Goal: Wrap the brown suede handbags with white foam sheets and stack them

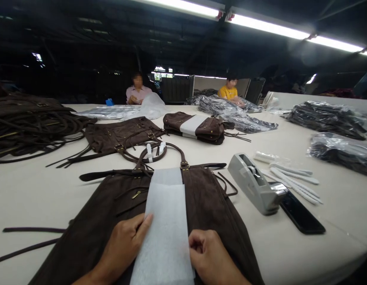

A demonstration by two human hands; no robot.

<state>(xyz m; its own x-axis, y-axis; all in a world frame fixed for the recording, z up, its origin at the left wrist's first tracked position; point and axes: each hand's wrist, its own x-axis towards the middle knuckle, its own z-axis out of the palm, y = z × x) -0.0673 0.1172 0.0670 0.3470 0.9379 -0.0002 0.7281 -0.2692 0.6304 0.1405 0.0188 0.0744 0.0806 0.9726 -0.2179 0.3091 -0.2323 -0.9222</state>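
A dark brown handbag (217, 213) lies flat in front of me, its handles pointing away. A long strip of white tissue paper (167, 221) runs down the middle of the bag from its top edge. At the strip's left edge, my left hand (124, 241) holds the paper, thumb on top and the other fingers partly hidden. Curled fingers of my right hand (209, 253) pinch the right edge, lower down. Two white ties sit on the looped handle (168, 148).
To the right stand a grey tape dispenser (251, 182), a black phone (302, 211) and several white strips (293, 182). Beyond lie a paper-banded brown bag (213, 128), another brown bag (124, 134) and plastic-wrapped bags (329, 118). Brown bags (31, 122) pile up left. Two people sit across the table.
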